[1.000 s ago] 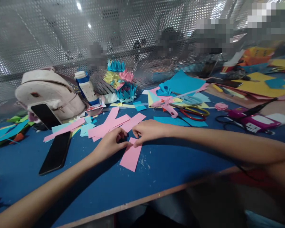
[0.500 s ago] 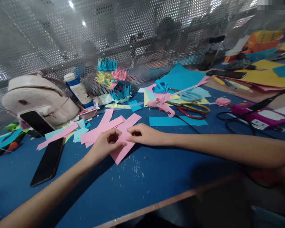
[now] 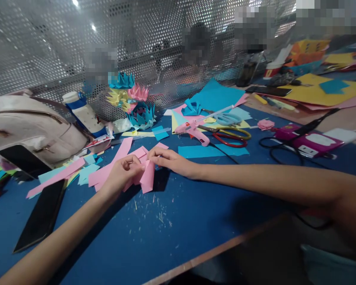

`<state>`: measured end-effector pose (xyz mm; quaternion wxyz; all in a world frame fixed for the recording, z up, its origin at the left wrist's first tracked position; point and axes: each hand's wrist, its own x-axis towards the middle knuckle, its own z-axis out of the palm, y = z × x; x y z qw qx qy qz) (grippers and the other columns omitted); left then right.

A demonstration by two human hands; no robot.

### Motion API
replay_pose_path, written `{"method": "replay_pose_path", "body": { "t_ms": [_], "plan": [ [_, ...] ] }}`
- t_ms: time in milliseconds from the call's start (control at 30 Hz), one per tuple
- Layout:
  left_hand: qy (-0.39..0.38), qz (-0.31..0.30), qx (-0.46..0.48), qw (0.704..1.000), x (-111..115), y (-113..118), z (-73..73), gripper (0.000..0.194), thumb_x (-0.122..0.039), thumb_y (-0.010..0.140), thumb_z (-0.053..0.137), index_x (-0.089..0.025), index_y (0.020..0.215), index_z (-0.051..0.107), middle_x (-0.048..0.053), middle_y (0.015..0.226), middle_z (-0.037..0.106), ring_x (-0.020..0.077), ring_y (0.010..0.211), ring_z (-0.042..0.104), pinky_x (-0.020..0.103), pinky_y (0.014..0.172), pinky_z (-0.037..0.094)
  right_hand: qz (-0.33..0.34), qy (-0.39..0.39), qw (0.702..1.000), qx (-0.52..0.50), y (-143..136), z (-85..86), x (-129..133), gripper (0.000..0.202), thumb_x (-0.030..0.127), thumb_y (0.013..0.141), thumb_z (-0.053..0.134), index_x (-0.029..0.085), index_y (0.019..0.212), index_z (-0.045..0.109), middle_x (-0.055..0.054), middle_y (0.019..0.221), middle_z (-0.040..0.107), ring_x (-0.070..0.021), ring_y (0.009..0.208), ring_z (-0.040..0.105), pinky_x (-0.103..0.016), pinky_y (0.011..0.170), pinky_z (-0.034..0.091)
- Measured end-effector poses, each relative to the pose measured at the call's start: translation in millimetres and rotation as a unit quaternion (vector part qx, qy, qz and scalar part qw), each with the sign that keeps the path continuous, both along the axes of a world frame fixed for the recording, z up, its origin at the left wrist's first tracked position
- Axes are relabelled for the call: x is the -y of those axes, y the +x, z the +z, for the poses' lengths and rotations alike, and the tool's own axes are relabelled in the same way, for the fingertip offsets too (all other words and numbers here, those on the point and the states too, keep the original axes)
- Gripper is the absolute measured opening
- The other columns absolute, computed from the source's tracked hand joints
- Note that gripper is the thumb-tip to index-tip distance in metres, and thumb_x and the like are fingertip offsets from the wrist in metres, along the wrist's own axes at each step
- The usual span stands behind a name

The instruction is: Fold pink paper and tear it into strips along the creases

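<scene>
A pink paper strip (image 3: 148, 177) is bent over between my two hands, its near end curling down above the blue tabletop (image 3: 178, 221). My left hand (image 3: 125, 171) pinches it from the left with thumb and fingers. From the right, my right hand (image 3: 169, 160) grips its upper edge, fingertips close to the left ones. Behind and left of the hands lie more pink strips (image 3: 106, 173), overlapping in a loose pile. Part of the held strip is hidden by my fingers.
A pink glue gun (image 3: 192, 130) lies beyond my right hand, beside scissors (image 3: 230, 138) and a blue strip (image 3: 207, 151). Folded paper flowers (image 3: 141, 114) are stacked at the back. At left are a phone (image 3: 41, 213), a backpack (image 3: 32, 122) and a bottle (image 3: 84, 113).
The pink strip lay flat and slanted; now it is lifted and bent between my fingers. My hands have come closer together. The whole view has shifted, so things appear further left.
</scene>
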<state>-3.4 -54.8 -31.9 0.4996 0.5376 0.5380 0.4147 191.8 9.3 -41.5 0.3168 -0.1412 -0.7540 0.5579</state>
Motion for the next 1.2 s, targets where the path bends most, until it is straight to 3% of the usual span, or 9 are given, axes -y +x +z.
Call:
{"method": "replay_pose_path", "body": {
  "t_ms": [167, 333, 433, 533, 600, 733, 933, 1100, 1200],
  "plan": [
    [0.027, 0.044, -0.029, 0.998, 1.1, -3.3, -8.3, 0.031, -0.038, 0.075, 0.075, -0.018, 0.068, 0.052, -0.007, 0.055, 0.049, 0.0039, 0.039, 0.033, 0.018, 0.038, 0.022, 0.013, 0.051, 0.999, 0.003, 1.8, 1.4, -0.6, 0.032, 0.045, 0.09, 0.058, 0.018, 0.073, 0.056, -0.005, 0.1, 0.052, -0.0184, 0.098, 0.05, -0.039, 0.096, 0.038],
    [0.072, 0.043, -0.082, 0.993, 1.0, -11.0, -13.6, 0.027, -0.039, 0.075, 0.072, -0.018, 0.071, 0.055, -0.004, 0.057, 0.051, 0.0069, 0.045, 0.041, 0.019, 0.042, 0.027, 0.047, 0.07, 0.996, -0.016, 4.6, 9.4, 6.3, 0.045, 0.049, 0.098, 0.041, 0.019, 0.072, 0.06, -0.006, 0.114, 0.059, -0.0208, 0.116, 0.047, -0.042, 0.108, 0.027],
    [0.062, 0.032, -0.088, 0.994, 3.4, -11.4, -12.2, 0.024, -0.037, 0.074, 0.073, -0.017, 0.073, 0.059, -0.005, 0.052, 0.049, 0.0065, 0.042, 0.036, 0.02, 0.041, 0.022, 0.08, 0.084, 0.993, 0.0, 4.4, 12.1, 11.0, 0.056, 0.057, 0.099, 0.031, 0.019, 0.07, 0.06, -0.007, 0.1, 0.063, -0.0203, 0.107, 0.052, -0.04, 0.102, 0.033],
    [0.06, 0.025, -0.086, 0.994, 5.7, -10.2, -9.7, 0.024, -0.038, 0.075, 0.073, -0.016, 0.073, 0.062, -0.004, 0.053, 0.051, 0.007, 0.043, 0.036, 0.021, 0.043, 0.022, 0.062, 0.127, 0.99, 0.017, 3.3, 11.2, 11.4, 0.064, 0.063, 0.098, 0.023, 0.019, 0.074, 0.064, -0.006, 0.087, 0.062, -0.0183, 0.09, 0.055, -0.039, 0.096, 0.036],
    [0.067, 0.021, -0.08, 0.994, 6.8, -9.7, -8.8, 0.024, -0.039, 0.076, 0.072, -0.015, 0.077, 0.066, 0.0, 0.062, 0.058, 0.0087, 0.05, 0.043, 0.021, 0.045, 0.026, 0.016, 0.182, 0.983, 0.028, 2.9, 9.7, 8.9, 0.062, 0.057, 0.1, 0.024, 0.02, 0.077, 0.067, -0.004, 0.083, 0.062, -0.0179, 0.085, 0.053, -0.04, 0.096, 0.035],
    [0.063, -0.009, -0.05, 0.997, 9.2, -9.0, -10.8, 0.031, -0.04, 0.083, 0.065, -0.016, 0.102, 0.07, 0.003, 0.073, 0.065, 0.011, 0.056, 0.05, 0.022, 0.049, 0.034, -0.085, 0.268, 0.957, 0.071, 3.2, 6.7, 2.9, 0.037, 0.04, 0.098, 0.046, 0.02, 0.079, 0.07, -0.005, 0.084, 0.063, -0.0199, 0.091, 0.051, -0.039, 0.095, 0.034],
    [0.004, -0.038, 0.071, 0.997, 13.2, -5.6, -14.0, 0.046, -0.045, 0.087, 0.061, -0.021, 0.126, 0.062, 0.008, 0.102, 0.069, 0.0154, 0.072, 0.062, 0.026, 0.061, 0.048, -0.106, 0.274, 0.952, 0.084, 1.9, 2.9, 2.1, 0.019, 0.024, 0.093, 0.052, 0.022, 0.094, 0.071, -0.005, 0.093, 0.062, -0.0214, 0.098, 0.05, -0.038, 0.092, 0.038],
    [0.055, -0.038, -0.032, 0.997, 15.8, -2.1, -9.5, 0.06, -0.029, 0.081, 0.069, -0.016, 0.137, 0.053, -0.005, 0.059, 0.057, 0.0079, 0.049, 0.04, 0.021, 0.05, 0.032, -0.1, 0.285, 0.951, 0.072, 1.1, 1.4, 3.1, 0.017, 0.021, 0.091, 0.053, 0.022, 0.1, 0.068, -0.006, 0.102, 0.061, -0.0215, 0.105, 0.051, -0.039, 0.095, 0.04],
    [0.079, -0.026, -0.05, 0.995, 15.1, -2.2, -9.1, 0.06, -0.026, 0.082, 0.067, -0.017, 0.139, 0.051, -0.004, 0.063, 0.061, 0.0079, 0.05, 0.04, 0.02, 0.051, 0.035, -0.125, 0.227, 0.965, 0.052, 0.9, -0.8, 0.6, 0.03, 0.024, 0.087, 0.059, 0.021, 0.117, 0.058, -0.009, 0.121, 0.057, -0.0216, 0.112, 0.052, -0.039, 0.093, 0.044]
  ]
}}
